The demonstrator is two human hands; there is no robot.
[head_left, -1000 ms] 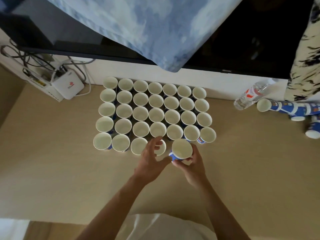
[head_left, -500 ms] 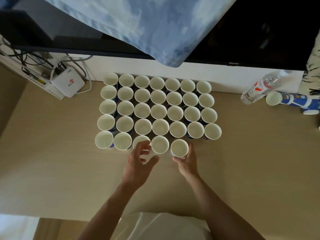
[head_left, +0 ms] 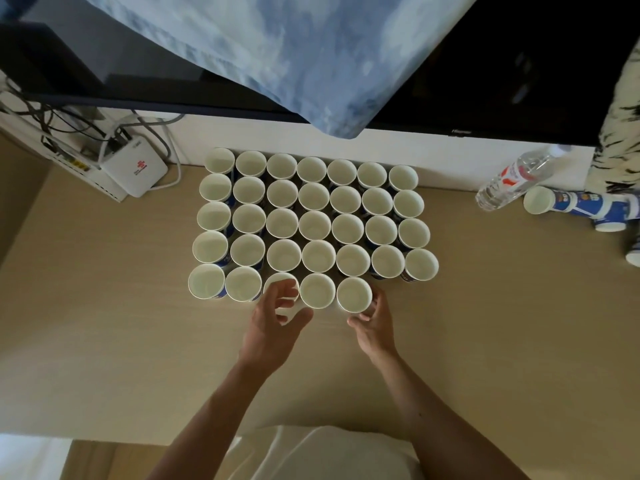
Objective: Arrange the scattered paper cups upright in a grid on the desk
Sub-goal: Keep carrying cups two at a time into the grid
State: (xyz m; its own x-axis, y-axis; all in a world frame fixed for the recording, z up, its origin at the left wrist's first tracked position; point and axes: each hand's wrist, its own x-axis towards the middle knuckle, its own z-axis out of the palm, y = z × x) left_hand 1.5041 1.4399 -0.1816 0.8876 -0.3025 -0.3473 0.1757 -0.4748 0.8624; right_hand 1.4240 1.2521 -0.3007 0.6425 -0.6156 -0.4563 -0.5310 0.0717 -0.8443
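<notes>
Paper cups [head_left: 313, 223]: we are seeing a tight grid standing upright on the desk [head_left: 104, 306], mouths up, against the white wall strip at the back. Four full rows of seven; the near row is holding five, filled from the left.
Router [head_left: 134, 169]: white box sitting at the far left of the desk, cables trailing from it toward the wall.
Left hand [head_left: 273, 323]: we are noting it open, fingers spread and curled loosely, hovering at the near edge of the grid. Its fingertips are overlapping the third cup [head_left: 281, 289] of the near row; whether they are touching it we cannot tell. It is gripping nothing.
Fourth cup [head_left: 317, 291]: standing upright between the two hands, free of both.
Right hand [head_left: 375, 323]: fingers are wrapping around the near side of the fifth cup [head_left: 354, 294], the last in the near row, which is sitting upright on the desk just beside the fourth.
Gap: we are seeing bare desk to the right of the fifth cup, under the last two cups of the row behind.
Water bottle [head_left: 512, 181]: clear plastic, lying tilted at the far right.
Spare cups [head_left: 585, 207]: blue-and-white, lying on their sides nested in a stack beside the bottle, well apart from the grid.
</notes>
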